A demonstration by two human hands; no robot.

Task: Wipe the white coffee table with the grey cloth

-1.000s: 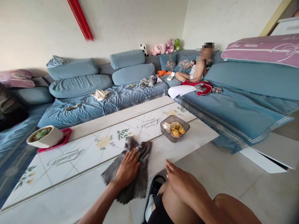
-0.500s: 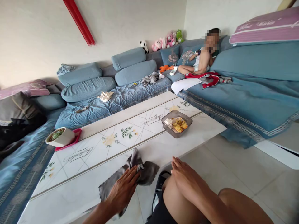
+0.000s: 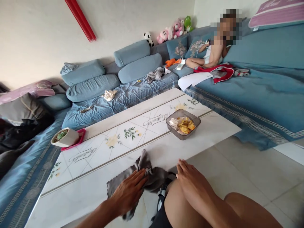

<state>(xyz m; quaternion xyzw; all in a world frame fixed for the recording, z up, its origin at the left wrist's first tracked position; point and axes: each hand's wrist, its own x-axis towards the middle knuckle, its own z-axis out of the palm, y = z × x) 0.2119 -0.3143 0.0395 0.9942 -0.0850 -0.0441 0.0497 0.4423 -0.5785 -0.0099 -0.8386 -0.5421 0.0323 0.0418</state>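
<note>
My left hand (image 3: pixel 129 192) lies flat, fingers stretched out, pressing a grey cloth (image 3: pixel 152 174) onto the near edge of the white tiled coffee table (image 3: pixel 213 129). The cloth is bunched up ahead of the fingertips. My right hand (image 3: pixel 192 183) rests open on my bare knee just off the table's edge, holding nothing. A black sandal peeks out between the cloth and my leg.
A grey basket of peels (image 3: pixel 183 123) stands on the table's right part. A white bowl on a pink tray (image 3: pixel 66 137) sits at the far left corner. Blue sofas (image 3: pixel 118 98) wrap round the table; another person (image 3: pixel 213 50) sits at the back right. Tiled floor (image 3: pixel 249 171) lies to the right.
My left hand has dragged the cloth back toward the near edge of the table and a little right, bunching it. The view has shifted rightward. My right hand stays on the knee.
</note>
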